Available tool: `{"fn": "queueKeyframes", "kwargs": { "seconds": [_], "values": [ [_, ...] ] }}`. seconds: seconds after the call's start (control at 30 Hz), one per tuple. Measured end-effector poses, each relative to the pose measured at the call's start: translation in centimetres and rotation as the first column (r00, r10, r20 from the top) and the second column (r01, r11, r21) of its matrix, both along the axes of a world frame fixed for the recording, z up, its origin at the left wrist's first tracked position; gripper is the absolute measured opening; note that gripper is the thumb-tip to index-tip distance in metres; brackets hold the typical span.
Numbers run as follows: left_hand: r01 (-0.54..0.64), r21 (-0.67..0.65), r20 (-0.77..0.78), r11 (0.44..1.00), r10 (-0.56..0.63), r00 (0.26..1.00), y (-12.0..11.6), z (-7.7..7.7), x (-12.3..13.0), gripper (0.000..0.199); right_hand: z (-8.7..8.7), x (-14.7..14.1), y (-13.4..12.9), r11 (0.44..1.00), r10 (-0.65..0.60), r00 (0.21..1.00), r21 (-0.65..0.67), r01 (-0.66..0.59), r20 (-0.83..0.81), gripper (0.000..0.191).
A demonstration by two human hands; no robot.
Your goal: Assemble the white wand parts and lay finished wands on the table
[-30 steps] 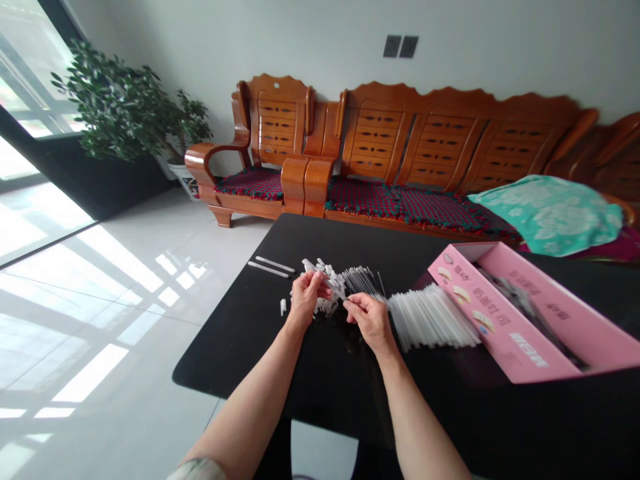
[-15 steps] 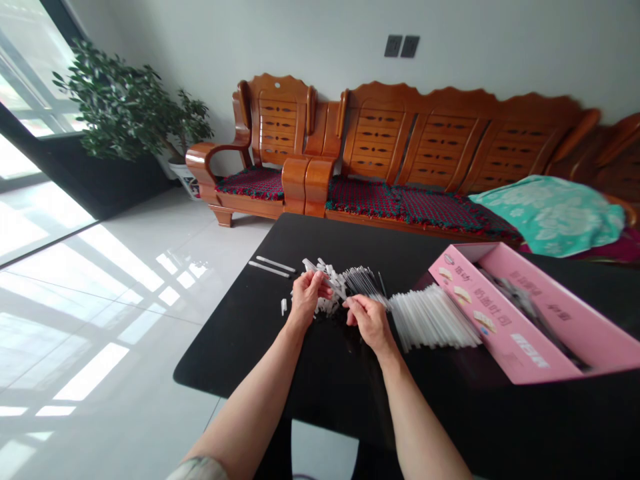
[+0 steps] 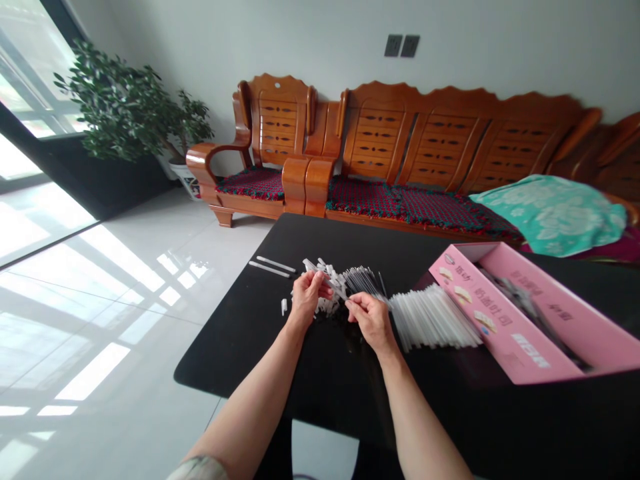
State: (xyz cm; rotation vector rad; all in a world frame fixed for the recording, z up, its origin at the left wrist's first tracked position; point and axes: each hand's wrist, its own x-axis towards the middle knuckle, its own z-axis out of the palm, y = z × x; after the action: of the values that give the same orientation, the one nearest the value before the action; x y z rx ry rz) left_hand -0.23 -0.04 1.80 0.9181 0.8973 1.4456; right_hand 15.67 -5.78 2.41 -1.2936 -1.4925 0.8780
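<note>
My left hand [image 3: 307,297] and my right hand [image 3: 369,317] are raised over the table, both pinching a slim whitish pen tube [image 3: 339,291] that runs between them. Its ends are hidden in my fingers. Behind and below my hands lies a heap of small white caps [image 3: 327,307]. Thin dark-tipped rods like pen refills [image 3: 363,280] lie in a bunch just beyond my right hand. To the right of that hand, many translucent tubes [image 3: 433,319] are spread in a row. Two slender white pens [image 3: 270,269] lie apart on the left.
The black table [image 3: 240,347] has its left edge beside the tiled floor. A pink box [image 3: 493,323] with dark contents stands on its right, against the tubes. One white cap [image 3: 284,307] lies alone near my left hand. A wooden bench [image 3: 380,133] stands behind.
Both hands keep their pinch on the pen tube in nearly the same place. My right hand has shifted very slightly; the heaps look the same.
</note>
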Motion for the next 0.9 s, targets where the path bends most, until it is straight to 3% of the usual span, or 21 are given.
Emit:
{"fn": "queueKeyframes", "kwargs": {
  "seconds": [0.1,0.27,0.43,0.6,0.77,0.9],
  "values": [
    [0.0,-0.002,0.005,1.0,0.0,1.0,-0.01,-0.03,0.01,0.043,-0.07,-0.04,0.03,0.999,-0.009,0.997,-0.048,0.006,-0.073,0.025],
    [-0.001,0.001,0.008,1.0,0.001,1.0,0.02,-0.02,0.0,0.043,-0.02,0.06,0.06,0.999,0.036,0.999,-0.002,-0.036,0.034,0.027],
    [0.003,0.003,0.005,1.0,-0.003,1.0,0.08,-0.06,0.01,0.043,-0.17,0.02,0.17,0.998,-0.015,0.998,-0.064,0.01,-0.069,0.025],
    [0.005,0.011,0.005,1.0,-0.005,1.0,0.1,-0.1,-0.03,0.042,-0.19,0.15,0.1,0.999,0.035,0.998,0.0,-0.035,0.051,0.029],
    [0.002,0.009,0.0,1.0,-0.002,1.0,0.03,-0.09,-0.11,0.043,-0.17,0.1,0.09,0.999,-0.002,0.998,-0.053,-0.001,-0.061,0.027],
    [-0.004,0.007,-0.003,1.0,0.004,1.0,0.07,-0.08,-0.2,0.043,-0.01,0.15,0.05,0.999,0.052,0.997,-0.016,-0.051,0.05,0.031]
  ]
}}
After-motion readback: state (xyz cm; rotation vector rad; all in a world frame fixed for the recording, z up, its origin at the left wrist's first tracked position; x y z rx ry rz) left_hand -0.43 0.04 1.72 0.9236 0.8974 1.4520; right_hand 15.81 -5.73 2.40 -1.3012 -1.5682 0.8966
